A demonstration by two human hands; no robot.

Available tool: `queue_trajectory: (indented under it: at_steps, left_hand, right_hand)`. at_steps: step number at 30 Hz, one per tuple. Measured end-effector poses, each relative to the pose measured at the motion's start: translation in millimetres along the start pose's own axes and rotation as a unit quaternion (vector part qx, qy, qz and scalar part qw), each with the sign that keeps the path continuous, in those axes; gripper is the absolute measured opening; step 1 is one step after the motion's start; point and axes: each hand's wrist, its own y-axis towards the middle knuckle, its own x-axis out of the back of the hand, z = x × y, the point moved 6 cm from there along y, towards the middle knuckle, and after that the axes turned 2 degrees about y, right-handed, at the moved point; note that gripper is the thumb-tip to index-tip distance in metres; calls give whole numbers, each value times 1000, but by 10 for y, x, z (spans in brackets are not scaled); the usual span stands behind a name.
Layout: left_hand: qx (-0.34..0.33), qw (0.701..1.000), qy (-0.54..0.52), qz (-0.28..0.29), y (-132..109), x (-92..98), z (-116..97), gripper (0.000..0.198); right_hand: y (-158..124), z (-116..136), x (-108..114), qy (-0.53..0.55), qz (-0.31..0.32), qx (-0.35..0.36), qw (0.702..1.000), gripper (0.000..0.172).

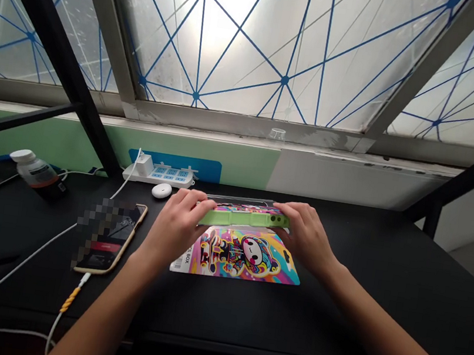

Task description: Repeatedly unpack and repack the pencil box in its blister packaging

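Note:
My left hand (177, 222) and my right hand (306, 235) each grip one end of a light green pencil box (242, 218), held horizontally just above the black desk (380, 294). Its clear lid stands open behind it. Under the box lies a colourful cartoon-printed card (243, 255) with a skateboarding figure, flat on the desk. Both hands have fingers curled round the box ends.
A smartphone (110, 236) on a white charging cable (18, 269) lies left of my hands. Behind are a white power strip (161, 173), a small white earbud case (161, 190) and a bottle (37, 172) lying at far left. Slanted windows rise beyond the desk.

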Motion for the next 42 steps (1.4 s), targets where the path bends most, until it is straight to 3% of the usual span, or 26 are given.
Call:
queue_trajectory:
  at_steps: [4, 7, 11, 13, 15, 17, 24, 27, 30, 33, 36, 42]
  left_hand:
    - [6, 1000, -26, -10, -524, 22, -150, 37]
    - [46, 997, -61, 35, -837, -165, -84, 42]
    - [128, 979, -110, 118, -1032, -382, 28, 61]
    - [151, 970, -125, 142, -1060, -423, 51, 72]
    - [161, 966, -134, 150, -1065, -434, 63, 72]
    - [172, 963, -144, 149, -1067, -440, 78, 69]
    - [233, 945, -177, 147, -1086, -470, 138, 79]
    - [242, 940, -188, 153, -1083, -479, 150, 86]
    - [240, 936, -190, 172, -1077, -490, 143, 93]
    - [233, 936, -188, 184, -1068, -472, 118, 93]
    - [228, 937, -195, 182, -1064, -439, 98, 93]
    - [250, 929, -206, 180, -1068, -433, 95, 66]
  right_hand:
    - [-354, 350, 144, -20, 27, 31, 999, 30]
    - [-623, 489, 72, -1, 42, 6, 999, 25]
    - [-772, 469, -75, 63, 83, -55, 993, 19]
    - [-782, 437, -132, 108, 120, -87, 983, 33]
    - [-786, 411, -182, 145, 159, -122, 969, 55]
    - [-789, 393, -213, 170, 179, -151, 957, 65]
    - [-695, 241, -134, 209, 164, -218, 939, 53]
    - [-613, 76, -131, 218, 161, -277, 922, 38]
    - [-572, -148, -205, 258, 84, -384, 883, 38]
    - [-603, -252, -288, 292, 2, -431, 854, 38]
    - [-723, -203, -255, 281, -3, -419, 863, 37]
    - [-1002, 201, -88, 270, 126, -292, 909, 57]
